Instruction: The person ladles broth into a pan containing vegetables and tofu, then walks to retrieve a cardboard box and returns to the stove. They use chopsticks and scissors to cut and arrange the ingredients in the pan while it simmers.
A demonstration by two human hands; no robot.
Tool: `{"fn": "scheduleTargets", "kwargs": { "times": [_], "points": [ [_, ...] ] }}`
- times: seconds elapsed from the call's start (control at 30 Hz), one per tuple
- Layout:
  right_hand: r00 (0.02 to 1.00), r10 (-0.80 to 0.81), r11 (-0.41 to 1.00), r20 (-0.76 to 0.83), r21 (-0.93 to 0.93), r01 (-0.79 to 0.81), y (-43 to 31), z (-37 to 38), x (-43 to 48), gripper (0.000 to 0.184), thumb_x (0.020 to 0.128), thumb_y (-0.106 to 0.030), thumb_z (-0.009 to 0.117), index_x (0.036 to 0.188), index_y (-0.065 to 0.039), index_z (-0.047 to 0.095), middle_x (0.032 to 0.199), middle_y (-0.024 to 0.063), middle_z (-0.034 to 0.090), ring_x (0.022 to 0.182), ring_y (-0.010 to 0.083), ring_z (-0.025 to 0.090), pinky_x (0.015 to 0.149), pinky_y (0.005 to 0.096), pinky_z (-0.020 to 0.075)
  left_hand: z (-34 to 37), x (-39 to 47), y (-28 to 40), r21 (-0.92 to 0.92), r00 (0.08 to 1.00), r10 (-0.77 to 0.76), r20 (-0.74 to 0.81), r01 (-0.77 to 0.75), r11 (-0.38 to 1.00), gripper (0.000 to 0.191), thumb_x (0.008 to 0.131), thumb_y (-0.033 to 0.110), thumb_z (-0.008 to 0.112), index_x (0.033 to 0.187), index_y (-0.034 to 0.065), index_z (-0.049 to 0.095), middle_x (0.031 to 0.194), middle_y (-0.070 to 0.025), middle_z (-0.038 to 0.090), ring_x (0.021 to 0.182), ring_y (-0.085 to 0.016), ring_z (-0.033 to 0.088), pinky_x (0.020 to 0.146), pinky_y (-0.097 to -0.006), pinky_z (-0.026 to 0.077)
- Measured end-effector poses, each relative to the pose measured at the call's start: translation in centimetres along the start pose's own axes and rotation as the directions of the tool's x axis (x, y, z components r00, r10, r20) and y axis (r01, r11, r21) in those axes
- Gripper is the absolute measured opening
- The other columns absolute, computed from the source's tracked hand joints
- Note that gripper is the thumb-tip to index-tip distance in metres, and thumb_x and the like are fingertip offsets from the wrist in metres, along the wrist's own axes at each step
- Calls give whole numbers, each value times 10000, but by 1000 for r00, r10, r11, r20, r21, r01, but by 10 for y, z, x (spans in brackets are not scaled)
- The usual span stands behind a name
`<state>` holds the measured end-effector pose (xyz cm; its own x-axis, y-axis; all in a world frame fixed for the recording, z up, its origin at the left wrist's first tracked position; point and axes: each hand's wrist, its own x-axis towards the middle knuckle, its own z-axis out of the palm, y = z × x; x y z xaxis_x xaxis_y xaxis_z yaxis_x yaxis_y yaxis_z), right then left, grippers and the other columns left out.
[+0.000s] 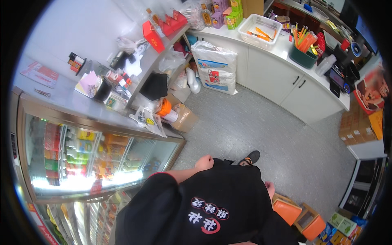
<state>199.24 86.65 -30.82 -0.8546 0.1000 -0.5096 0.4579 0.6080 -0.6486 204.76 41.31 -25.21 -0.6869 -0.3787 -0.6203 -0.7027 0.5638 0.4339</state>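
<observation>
My left hand [204, 163] hangs beside the front of my black printed top, its fingers curled in and nothing seen in them. It is nearest to the glass-fronted drinks refrigerator [128, 130] on my left. On the other side, my right hand [269, 187] shows only in part past the edge of the top, close to an orange-seated stool [287, 211]; its fingers are mostly hidden. One dark shoe [253, 157] stands on the grey speckled floor [232, 122] ahead of me.
A large white woven sack [214, 69] leans by the white cabinets [269, 69]. Above stand a white plastic basket [259, 23] and a green straw holder [301, 56]. An open cardboard box [185, 118] lies under the left shelf. Stacked cartons [356, 125] are at right.
</observation>
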Motion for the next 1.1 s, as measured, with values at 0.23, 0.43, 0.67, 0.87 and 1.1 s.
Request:
{"fn": "scheduleTargets", "kwargs": {
  "times": [0.23,0.43,0.67,0.87,1.1],
  "points": [
    [894,-361,925,265,-24,380,-152,-3,138,286,880,-24,624,1138,8,742,1020,165,779,978,272,763,882,386,601,-40,-44,45,-171,980,-149,-132,126,977,366,1030,395,571,1112,83,743,1132,-201,754,1134,-398,709,971,-511,559],
    [843,-299,954,448,121,275,-182,35,164,245,942,-46,658,1175,0,716,1058,185,772,1008,323,763,910,424,600,-89,22,98,119,899,311,307,-361,925,313,1034,344,580,1136,87,726,1161,-201,734,1118,-405,709,959,-523,564],
    [967,-37,961,253,-258,104,-118,-61,136,314,877,-111,701,1178,-29,727,1050,219,766,1011,363,754,899,442,598,-79,190,278,387,574,598,560,-819,424,291,982,256,632,1199,79,709,1143,-176,715,1122,-404,691,930,-523,570],
    [976,199,978,-91,-47,-203,-60,-130,135,340,860,-133,703,1182,-29,742,1072,191,784,1035,355,759,930,437,599,-21,185,417,168,468,779,417,-882,440,357,991,300,661,1271,82,697,1258,-174,704,1163,-410,681,959,-506,573],
    [989,5,1000,145,22,-8,-30,-216,191,318,882,-231,737,1125,-28,770,1060,166,790,1056,330,750,927,441,591,120,167,461,152,356,347,868,-854,497,407,1035,438,630,1169,75,756,1159,-192,752,1126,-400,702,985,-490,552]
  ]
}}
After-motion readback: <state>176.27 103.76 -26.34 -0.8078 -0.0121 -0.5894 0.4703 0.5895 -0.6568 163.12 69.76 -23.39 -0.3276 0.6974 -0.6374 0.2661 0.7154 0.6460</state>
